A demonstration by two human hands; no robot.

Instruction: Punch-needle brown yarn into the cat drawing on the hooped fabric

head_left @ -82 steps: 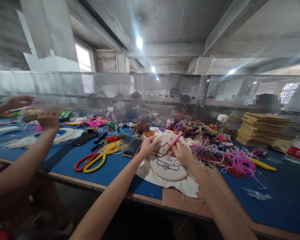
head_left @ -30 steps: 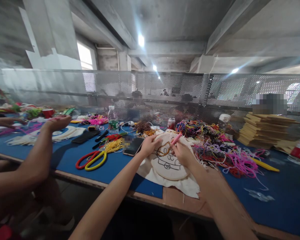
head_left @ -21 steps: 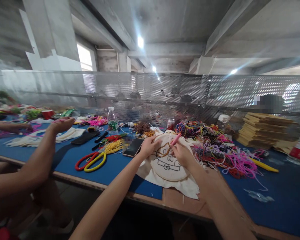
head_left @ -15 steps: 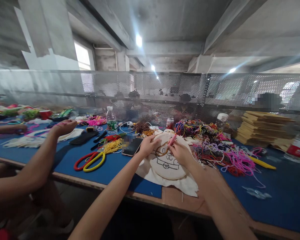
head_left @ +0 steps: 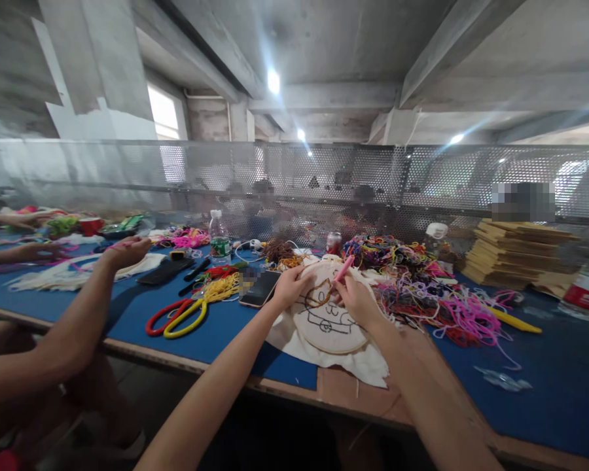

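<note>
Perforated screen: (head_left: pixel 324 171) across mid-frame, behind the table.
Table: (head_left: pixel 525 415) blue top, spans lower frame, bare brown strip lower center-right.
Yarn heap: (head_left: pixel 464 315) mixed colors, right of center, beside hoop.
Paper stack: (head_left: pixel 515 252) tan, right side.
Hoop: (head_left: pixel 334 337) center, slightly low; white cloth in it, black line drawing, brown yarn on part of the lines.
Scissors: (head_left: pixel 199 319) red and yellow handles, left of center.
Left hand: (head_left: pixel 292 286) clamped on hoop's upper left edge.
Right hand: (head_left: pixel 357 299) apart from left, fingers closed round pink tool, over hoop.
Co-worker's hand: (head_left: pixel 130 252) left side, palm up.
Phone: (head_left: pixel 261 289) just left of hoop.
Pink tool: (head_left: pixel 344 268) tilted, over upper hoop; tip unclear.
</note>
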